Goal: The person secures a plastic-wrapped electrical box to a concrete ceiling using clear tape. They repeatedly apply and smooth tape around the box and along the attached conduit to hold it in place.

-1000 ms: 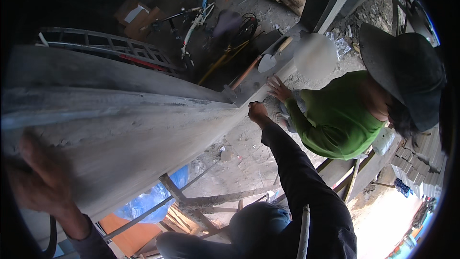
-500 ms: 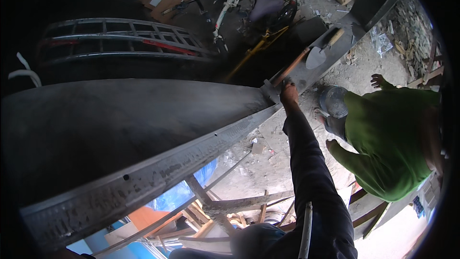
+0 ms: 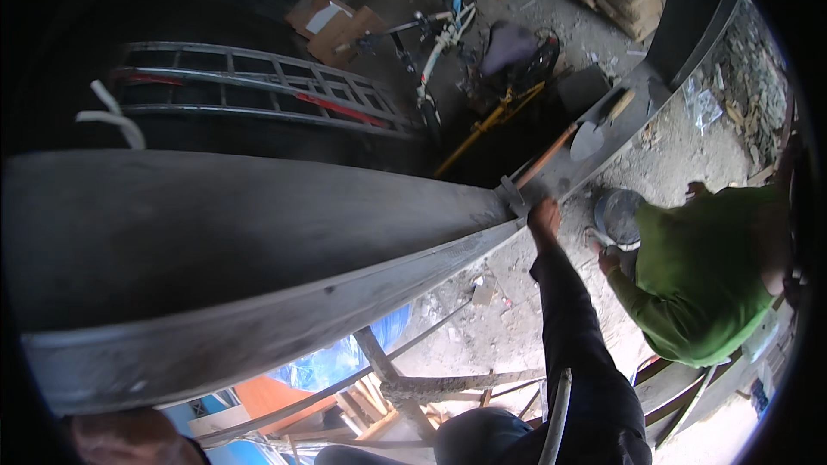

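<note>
My left hand (image 3: pixel 121 437) was cut off by the lower edge, only a blurred patch of it showing beneath the long grey plastered wall top (image 3: pixel 258 241), so I could not tell whether it gripped anything. My right hand (image 3: pixel 544 217) reached the far end of that wall top, its fingers too small to make out. The co-worker in the green long-sleeved shirt (image 3: pixel 706 275) was cut by the right rim, their head out of view. The round grey metal bucket (image 3: pixel 617 213) beside them was partly hidden behind their arm.
</note>
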{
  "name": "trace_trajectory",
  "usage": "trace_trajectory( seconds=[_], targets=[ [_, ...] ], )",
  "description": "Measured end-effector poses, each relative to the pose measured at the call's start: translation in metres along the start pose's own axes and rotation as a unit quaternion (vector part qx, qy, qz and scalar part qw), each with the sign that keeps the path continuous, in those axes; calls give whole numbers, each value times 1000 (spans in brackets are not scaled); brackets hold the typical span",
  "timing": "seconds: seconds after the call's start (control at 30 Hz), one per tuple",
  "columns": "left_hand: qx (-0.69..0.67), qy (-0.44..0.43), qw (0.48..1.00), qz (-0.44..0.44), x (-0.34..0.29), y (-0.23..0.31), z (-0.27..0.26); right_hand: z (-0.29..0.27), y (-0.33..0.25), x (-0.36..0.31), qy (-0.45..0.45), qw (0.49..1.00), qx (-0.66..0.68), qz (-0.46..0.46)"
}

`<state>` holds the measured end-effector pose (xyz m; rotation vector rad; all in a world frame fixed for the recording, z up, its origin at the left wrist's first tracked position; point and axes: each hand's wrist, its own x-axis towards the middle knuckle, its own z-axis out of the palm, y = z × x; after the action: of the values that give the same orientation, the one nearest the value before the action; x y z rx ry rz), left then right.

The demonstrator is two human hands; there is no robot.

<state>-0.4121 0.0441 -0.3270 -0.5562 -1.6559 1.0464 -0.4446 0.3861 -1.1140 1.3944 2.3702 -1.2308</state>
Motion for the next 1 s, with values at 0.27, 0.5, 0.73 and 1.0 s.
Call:
trace_trajectory(
  seconds=[0.27,0.5,0.73,1.0],
  targets=[
    [-214,30,957,-195,86,108,-27,-56,-23,-139,-59,995,-62,-50],
    [-241,68,956,-151,88,91,-32,-238,-118,-272,-228,909,246,-246],
    [-429,85,887,-146,79,72,-45,-437,-187,-398,-155,832,401,-350],
    [-701,95,675,-211,66,24,-107,-602,-307,-595,-44,741,343,-576]
  ],
)
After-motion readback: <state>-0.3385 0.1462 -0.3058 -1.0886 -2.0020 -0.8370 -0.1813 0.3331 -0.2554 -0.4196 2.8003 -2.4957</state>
